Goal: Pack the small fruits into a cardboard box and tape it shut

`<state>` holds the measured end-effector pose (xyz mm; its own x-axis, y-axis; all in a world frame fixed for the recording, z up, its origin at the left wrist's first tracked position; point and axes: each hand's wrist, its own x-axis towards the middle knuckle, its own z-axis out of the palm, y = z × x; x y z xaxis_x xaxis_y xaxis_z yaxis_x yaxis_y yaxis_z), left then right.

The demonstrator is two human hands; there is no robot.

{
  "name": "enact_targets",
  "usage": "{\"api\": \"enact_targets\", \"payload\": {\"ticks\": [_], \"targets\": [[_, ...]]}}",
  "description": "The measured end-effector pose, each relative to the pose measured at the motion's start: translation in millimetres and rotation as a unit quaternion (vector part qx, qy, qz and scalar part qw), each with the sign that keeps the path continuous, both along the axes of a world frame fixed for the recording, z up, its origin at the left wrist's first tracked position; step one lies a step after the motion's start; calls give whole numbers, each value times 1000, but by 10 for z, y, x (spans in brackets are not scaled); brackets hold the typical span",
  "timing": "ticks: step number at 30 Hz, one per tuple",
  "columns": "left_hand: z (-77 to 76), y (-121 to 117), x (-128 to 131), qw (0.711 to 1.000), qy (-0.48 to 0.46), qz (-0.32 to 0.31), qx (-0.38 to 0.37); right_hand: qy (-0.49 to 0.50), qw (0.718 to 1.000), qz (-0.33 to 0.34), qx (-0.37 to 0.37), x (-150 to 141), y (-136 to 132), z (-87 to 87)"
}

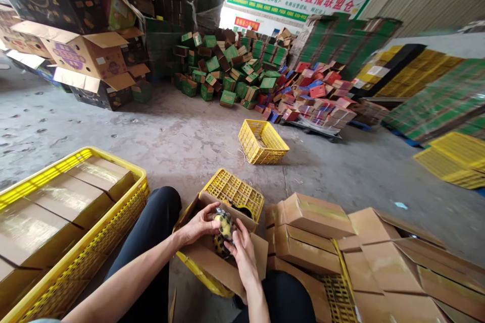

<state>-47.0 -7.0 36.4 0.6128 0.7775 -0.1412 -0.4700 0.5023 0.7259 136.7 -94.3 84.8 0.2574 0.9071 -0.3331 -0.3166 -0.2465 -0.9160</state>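
Between my hands is a yellowish, round, fruit-like item in clear plastic wrap; its exact kind I cannot make out. My left hand pinches its left side with thumb and fingers. On the right, my right hand curls against it. Both are over an open cardboard box whose flaps stand apart. Inside, just beneath the wrapped item, more yellow and dark pieces show, partly hidden by my fingers. The box rests on a yellow plastic crate, mostly covered by it.
Left of my legs, a long yellow crate holds several taped cartons. More cartons are stacked at my right. Ahead on the floor stands another yellow crate. Heaped green boxes and red boxes lie farther back.
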Motion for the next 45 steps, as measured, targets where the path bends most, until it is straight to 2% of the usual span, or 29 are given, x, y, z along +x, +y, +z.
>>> {"api": "enact_targets", "payload": {"ticks": [5, 7, 12, 20, 26, 29, 39, 45], "targets": [[-21, -5, -1, 999, 34, 8, -3, -69, 994, 58, 63, -39, 6, 59], [-27, -11, 1, 999, 49, 1, -6, -89, 993, 61, 53, -21, 27, 34], [-9, -30, -5, 997, 45, -56, 19, -102, 995, 5, 19, 56, 47, -76], [23, -23, -6, 996, 45, -52, 61, -136, 990, 12, -21, 54, 52, -113], [55, -1, 7, 993, 106, -2, 56, -84, 996, -3, -10, 6, 32, 2], [58, -2, 12, 991, 123, 3, 57, -62, 998, 0, 3, 2, 16, 27], [9, 0, 4, 991, 126, 7, 51, -60, 998, -3, -13, 63, 36, -114], [-34, 17, -23, 995, 87, -36, 35, -83, 996, 20, -12, 114, 50, -157]]}}
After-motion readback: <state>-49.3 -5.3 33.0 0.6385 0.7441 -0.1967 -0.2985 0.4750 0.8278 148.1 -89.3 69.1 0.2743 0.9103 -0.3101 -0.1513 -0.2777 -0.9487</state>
